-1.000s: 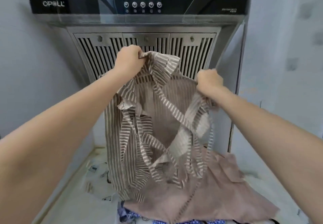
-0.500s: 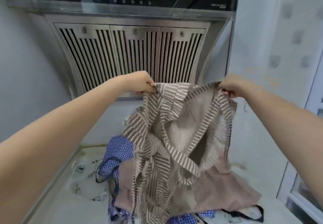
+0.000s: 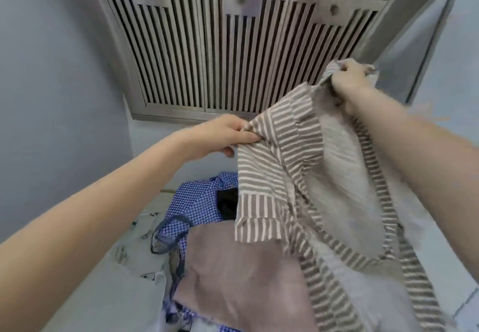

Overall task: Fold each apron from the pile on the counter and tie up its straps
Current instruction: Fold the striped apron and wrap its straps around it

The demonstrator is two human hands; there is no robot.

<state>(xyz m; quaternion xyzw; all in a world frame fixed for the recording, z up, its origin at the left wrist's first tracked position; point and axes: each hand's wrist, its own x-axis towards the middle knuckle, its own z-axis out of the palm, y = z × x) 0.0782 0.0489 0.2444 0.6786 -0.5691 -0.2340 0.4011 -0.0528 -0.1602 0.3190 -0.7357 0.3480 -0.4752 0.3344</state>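
Striped apron (image 3: 282, 176) stretched between both grips, left hand (image 3: 228, 135) pinching, right hand (image 3: 350, 78) clutching.

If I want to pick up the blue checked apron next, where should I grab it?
Probably grab the blue checked apron by its bunched top fold, coming from the left. That part sticks up free, while the pink cloth covers its lower right side. The striped apron, held by the left hand and right hand, hangs over that right side too.
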